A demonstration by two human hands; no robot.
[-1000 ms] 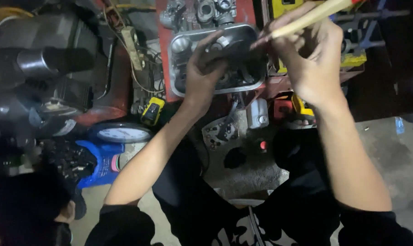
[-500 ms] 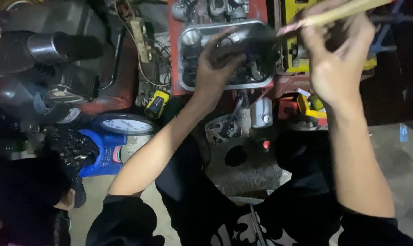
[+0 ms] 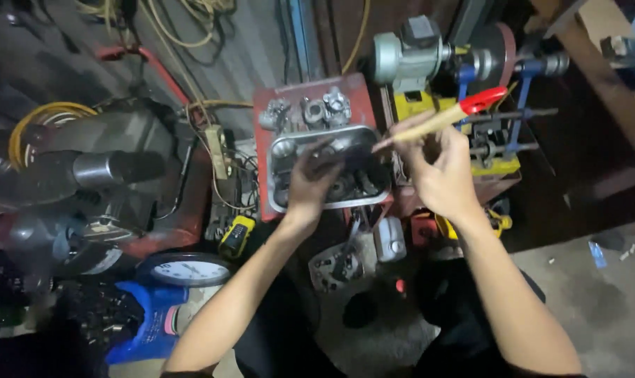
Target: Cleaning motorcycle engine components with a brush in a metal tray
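Observation:
My left hand (image 3: 310, 183) grips a dark metal engine part (image 3: 338, 164) over a shiny metal tray (image 3: 279, 150). The tray sits on a red board (image 3: 356, 94) and holds several greasy parts. My right hand (image 3: 440, 168) holds a brush with a wooden handle and red end (image 3: 443, 119), its tip pointing down-left toward the part in my left hand. Several grey metal parts (image 3: 310, 110) lie on the red board behind the tray.
A grey electric motor (image 3: 408, 56) stands behind on a yellow-and-blue stand (image 3: 496, 150). A dark engine with a cylinder (image 3: 114, 168) sits at left. A round clock (image 3: 188, 269), a blue container (image 3: 146, 325) and a yellow tool (image 3: 235, 236) lie on the floor.
The view has tilted so the tray and both hands sit lower in frame. My right hand has brought the brush tip closer to the part held by my left hand.

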